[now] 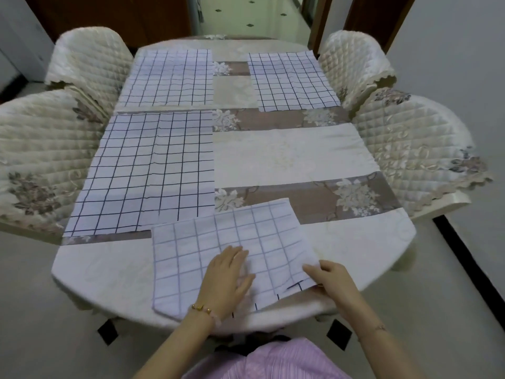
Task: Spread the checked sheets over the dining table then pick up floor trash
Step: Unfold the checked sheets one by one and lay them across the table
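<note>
Three white checked sheets lie flat on the dining table (287, 157): one at the far left (169, 77), one at the far right (289, 80), and a larger one at the middle left (147, 170). A fourth checked sheet (218, 242), folded and turned at an angle, rests at the near edge. My left hand (228, 277) presses flat on its near part, fingers apart. At that sheet's right corner, my right hand (332, 279) pinches the cloth between thumb and fingers.
Four quilted cream chairs hug the table, two at the left (43, 149) and two at the right (415, 149). Pale floor tiles with dark diamond insets (108, 330) show below the table's near edge. A doorway (251, 15) opens beyond the far end.
</note>
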Demonstrator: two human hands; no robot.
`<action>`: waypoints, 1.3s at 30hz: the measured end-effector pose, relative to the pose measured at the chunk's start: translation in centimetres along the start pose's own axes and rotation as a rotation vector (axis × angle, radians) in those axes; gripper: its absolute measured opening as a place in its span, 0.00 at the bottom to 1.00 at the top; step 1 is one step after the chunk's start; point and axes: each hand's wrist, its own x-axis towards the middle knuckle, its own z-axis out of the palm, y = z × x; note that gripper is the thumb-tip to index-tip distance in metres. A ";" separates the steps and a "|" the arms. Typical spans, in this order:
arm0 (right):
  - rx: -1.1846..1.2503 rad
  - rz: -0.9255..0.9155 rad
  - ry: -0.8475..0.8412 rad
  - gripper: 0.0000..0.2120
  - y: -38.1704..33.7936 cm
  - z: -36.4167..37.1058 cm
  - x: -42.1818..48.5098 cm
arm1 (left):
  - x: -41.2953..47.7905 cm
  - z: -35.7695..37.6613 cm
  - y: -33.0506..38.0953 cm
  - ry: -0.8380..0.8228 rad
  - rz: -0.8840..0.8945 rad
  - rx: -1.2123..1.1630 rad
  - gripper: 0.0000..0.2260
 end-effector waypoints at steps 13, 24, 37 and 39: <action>0.059 -0.034 -0.110 0.10 -1.3 -0.7 -1.2 | 3.3 -2.7 4.6 0.029 -0.194 -0.606 0.08; 0.448 0.068 0.177 0.09 -1.0 -5.8 3.4 | 7.3 -9.3 -6.7 0.302 -0.563 -0.812 0.05; -0.018 -0.071 0.256 0.08 -6.3 -7.3 9.3 | 8.6 -9.4 -12.8 0.197 -0.723 -0.663 0.11; -0.013 -0.041 0.229 0.07 -6.0 -6.9 8.6 | 7.7 -8.8 -12.8 0.187 -0.760 -0.676 0.13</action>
